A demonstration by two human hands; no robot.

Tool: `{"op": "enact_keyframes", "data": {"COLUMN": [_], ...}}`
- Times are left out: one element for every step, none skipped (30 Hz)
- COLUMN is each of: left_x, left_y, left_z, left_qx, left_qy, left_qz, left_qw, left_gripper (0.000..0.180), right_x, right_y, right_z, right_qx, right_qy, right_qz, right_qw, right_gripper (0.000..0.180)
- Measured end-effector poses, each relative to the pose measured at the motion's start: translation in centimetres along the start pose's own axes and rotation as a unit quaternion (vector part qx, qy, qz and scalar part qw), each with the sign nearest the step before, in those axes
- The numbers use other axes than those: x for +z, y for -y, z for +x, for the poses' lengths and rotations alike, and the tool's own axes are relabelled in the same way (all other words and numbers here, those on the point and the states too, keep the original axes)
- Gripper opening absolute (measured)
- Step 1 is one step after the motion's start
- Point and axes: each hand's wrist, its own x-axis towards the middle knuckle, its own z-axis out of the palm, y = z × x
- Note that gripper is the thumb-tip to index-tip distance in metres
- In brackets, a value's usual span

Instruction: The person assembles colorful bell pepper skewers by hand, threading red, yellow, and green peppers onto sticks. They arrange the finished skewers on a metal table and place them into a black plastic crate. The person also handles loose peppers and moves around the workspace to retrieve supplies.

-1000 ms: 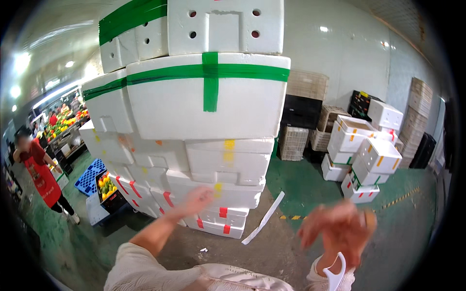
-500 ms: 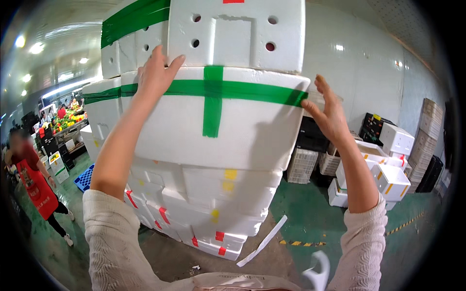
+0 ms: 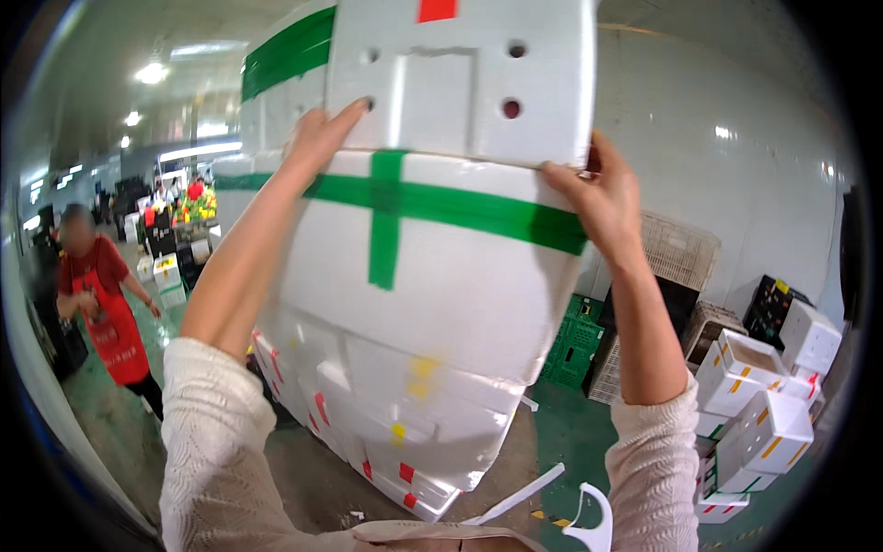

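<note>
A tall stack of white foam boxes stands before me. Its upper box [image 3: 441, 101] has round holes, a recessed panel and a red tape patch. My left hand [image 3: 317, 143] holds this box by its left side, the thumb reaching to a hole in the front face and the other fingers partly hidden. At the lower right corner, my right hand [image 3: 602, 198] grips the same box, thumb by the seam and fingertips behind the edge. Directly beneath sits a wider foam box [image 3: 441, 276] sealed with crossed green tape. Another green-taped foam box [image 3: 276, 115] adjoins the upper one on its left.
Someone in a red apron [image 3: 115, 322] stands at the left. Foam boxes [image 3: 763, 442] are piled at the right, near green crates [image 3: 572, 345] and a beige crate [image 3: 681, 248]. A white strip [image 3: 515, 497] lies on the floor; a curved white piece [image 3: 598, 520] shows low down.
Both hands have come onto the upper box; the right one moved left and inward from beside the stack. My view has shifted, and the person in the apron appears farther right.
</note>
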Motion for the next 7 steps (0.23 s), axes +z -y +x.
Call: {"op": "enact_keyframes", "data": {"left_x": [-0.4, 0.4, 2.2, 2.6, 3.2, 2.6, 2.0], "left_y": [0.3, 0.0, -0.4, -0.4, -0.9, -1.5, -2.3], "left_z": [0.0, 0.4, 0.8, 0.7, 0.5, 0.3, 0.0], "left_qx": [-0.007, -0.008, -0.011, -0.018, -0.009, 0.000, 0.008], "left_qy": [-0.012, -0.013, -0.006, -0.012, -0.005, -0.005, -0.005], "left_qz": [0.002, 0.011, 0.022, 0.028, 0.025, 0.012, 0.000], "left_qw": [1.000, 1.000, 1.000, 0.999, 1.000, 1.000, 1.000], "left_gripper": [0.064, 0.063, 0.062, 0.061, 0.061, 0.061, 0.060], "right_x": [0.2, -0.5, -1.6, -2.3, -2.9, -3.2, -3.4], "right_y": [-0.1, -1.1, -2.6, -2.5, -3.2, -3.4, -4.2], "right_z": [0.1, 0.1, -0.2, -0.1, -0.1, 0.3, 0.9], "right_qx": [-0.009, -0.008, 0.019, 0.034, 0.051, 0.035, 0.020], "right_qy": [-0.007, -0.017, -0.030, -0.035, -0.039, -0.048, -0.056], "right_qz": [0.008, 0.014, 0.023, 0.031, 0.040, 0.079, 0.117], "right_qw": [1.000, 1.000, 0.999, 0.998, 0.997, 0.995, 0.991], "right_gripper": [0.053, 0.052, 0.051, 0.050, 0.050, 0.050, 0.051]}}
